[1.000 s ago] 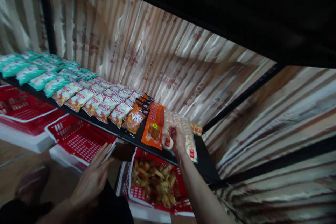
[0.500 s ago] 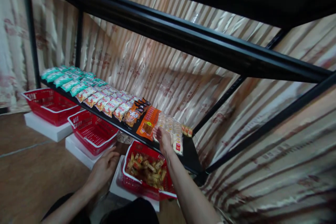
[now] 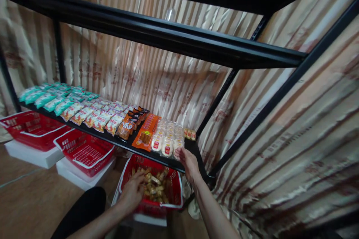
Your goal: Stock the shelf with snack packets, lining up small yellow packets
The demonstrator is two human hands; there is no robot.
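Note:
My left hand (image 3: 133, 192) reaches over the near red basket (image 3: 179, 190). Its fingers, apart and slightly bent, are at the small gold-wrapped snacks (image 3: 154, 188) heaped inside; no snack is visibly gripped. On the low black shelf, my right hand (image 3: 189, 162) is open, its fingertips by the front right corner of the clear packs of round white cakes (image 3: 167, 145). Left of these packs lies a flat orange packet (image 3: 146, 134). Behind them to the right stand a few small gold-wrapped snacks (image 3: 190, 133) in a row.
Brown-orange bags (image 3: 126, 127), white-and-orange bags (image 3: 81, 114) and teal bags (image 3: 45, 99) line the shelf leftward. Two more red baskets, a middle one (image 3: 89, 153) and a left one (image 3: 36, 129), rest on white blocks. An upper black shelf (image 3: 168, 33) hangs overhead; a striped curtain (image 3: 157, 78) backs everything.
My left hand has moved from beside the basket to over its snacks. My right hand has drawn back from atop the white cake packs to their front corner. The view has shifted right.

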